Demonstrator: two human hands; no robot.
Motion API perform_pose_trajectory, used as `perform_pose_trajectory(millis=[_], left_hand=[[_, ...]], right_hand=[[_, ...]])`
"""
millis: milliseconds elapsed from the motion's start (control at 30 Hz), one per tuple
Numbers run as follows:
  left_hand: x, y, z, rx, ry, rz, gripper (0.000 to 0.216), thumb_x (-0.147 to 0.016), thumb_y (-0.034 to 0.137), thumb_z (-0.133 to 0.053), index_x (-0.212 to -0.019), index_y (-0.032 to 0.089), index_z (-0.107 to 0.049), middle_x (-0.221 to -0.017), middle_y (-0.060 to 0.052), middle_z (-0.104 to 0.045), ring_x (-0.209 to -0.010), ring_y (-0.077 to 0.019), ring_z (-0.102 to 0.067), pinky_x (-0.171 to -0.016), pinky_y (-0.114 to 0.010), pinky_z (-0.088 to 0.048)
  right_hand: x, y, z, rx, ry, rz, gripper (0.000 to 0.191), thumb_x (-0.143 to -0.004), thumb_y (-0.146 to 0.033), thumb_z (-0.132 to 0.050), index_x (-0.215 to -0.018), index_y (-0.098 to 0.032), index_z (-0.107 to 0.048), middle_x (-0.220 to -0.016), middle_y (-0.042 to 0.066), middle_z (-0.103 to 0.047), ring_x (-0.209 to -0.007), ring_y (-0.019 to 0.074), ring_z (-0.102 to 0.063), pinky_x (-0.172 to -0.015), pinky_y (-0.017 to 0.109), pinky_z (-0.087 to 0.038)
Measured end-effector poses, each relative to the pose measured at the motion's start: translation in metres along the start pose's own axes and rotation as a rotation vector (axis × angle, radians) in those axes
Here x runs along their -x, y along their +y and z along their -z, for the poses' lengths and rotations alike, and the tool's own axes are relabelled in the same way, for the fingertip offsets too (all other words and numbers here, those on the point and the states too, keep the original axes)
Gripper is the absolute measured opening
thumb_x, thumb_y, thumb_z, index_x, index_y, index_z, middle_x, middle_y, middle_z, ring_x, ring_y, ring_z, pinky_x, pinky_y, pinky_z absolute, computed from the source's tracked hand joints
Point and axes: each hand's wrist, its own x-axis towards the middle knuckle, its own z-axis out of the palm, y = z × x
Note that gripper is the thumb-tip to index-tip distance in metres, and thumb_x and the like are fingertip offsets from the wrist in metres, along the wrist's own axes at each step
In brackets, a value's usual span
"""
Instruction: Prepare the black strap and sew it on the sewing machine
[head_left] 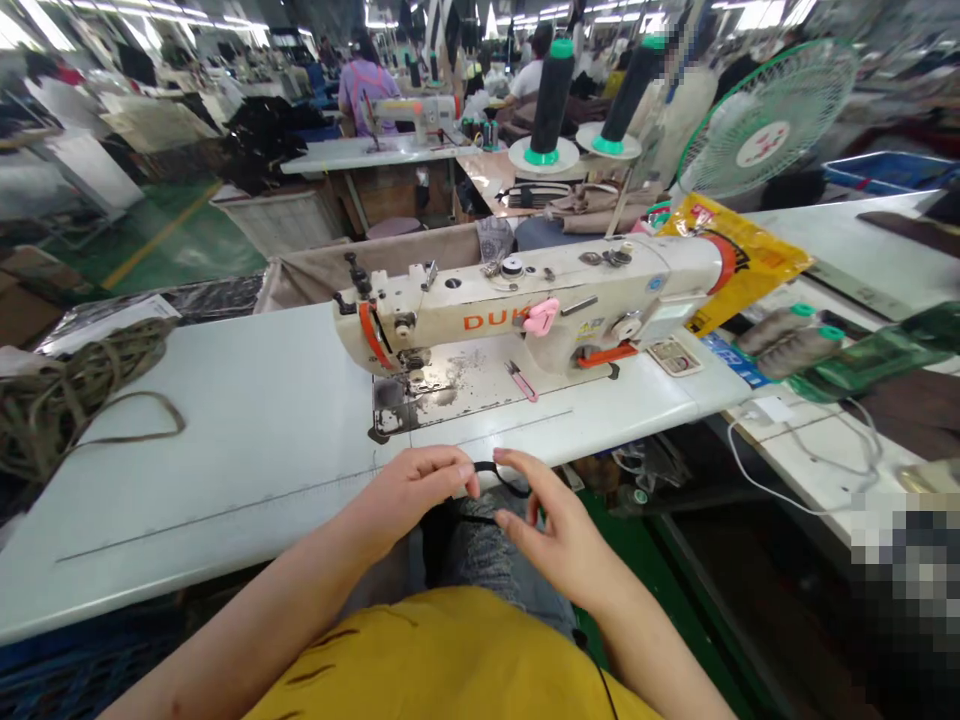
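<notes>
Handling 1 blk strip (486,466), 2 hands (421,487), 1 pr snips (524,384)

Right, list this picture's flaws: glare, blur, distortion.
Head view, top: overhead lights washed out to white, the far background soft. Head view, middle: bright glare on the metal plate; the white tabletop's front edge bows, probably lens distortion. Head view, lower right: a pixelated patch hides detail. Head view, centre: left hand, right hand and black strip fairly clear.
</notes>
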Motion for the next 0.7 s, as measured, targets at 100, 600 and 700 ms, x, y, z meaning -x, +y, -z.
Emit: perform_pose_trajectory(millis=[100,600,700], left_hand=[[0.003,0.000,0.006,0.042,-0.041,0.009,0.033,-0.087,0.048,-0.064,-0.080,0.017,-0.075,-0.079,-0.002,-0.067,-0.080,-0.0192,-0.054,-0.078,-0.029,-0.039],[0.008,-0.050,0.023,0.096,0.040,0.174,0.040,-0.082,0.057,-0.072,-0.078,0.017,-0.070,-0.057,0.005,-0.047,-0.056,-0.0117,-0.035,-0.057,-0.026,-0.026],[0.005,-0.044,0.025,-0.036,0.046,0.078,0.037,-0.075,0.044,-0.083,-0.102,0.021,-0.074,-0.093,-0.001,-0.071,-0.082,-0.0178,-0.058,-0.076,-0.027,-0.041]], right_hand=[[-0.007,-0.003,-0.011,-0.011,-0.066,0.009,0.048,-0.089,-0.024,-0.070,-0.136,-0.024,-0.059,-0.123,0.009,-0.072,-0.072,0.0157,-0.064,-0.074,0.032,-0.055],[0.011,0.045,0.055,0.193,-0.054,0.045,0.039,-0.103,-0.046,-0.053,-0.079,-0.022,-0.071,-0.074,0.004,-0.068,-0.073,0.0201,-0.064,-0.069,0.032,-0.049],[0.012,0.033,0.065,0.067,-0.123,-0.050,0.047,-0.101,-0.057,-0.052,-0.076,-0.021,-0.070,-0.074,0.004,-0.068,-0.073,0.0195,-0.063,-0.070,0.031,-0.050]])
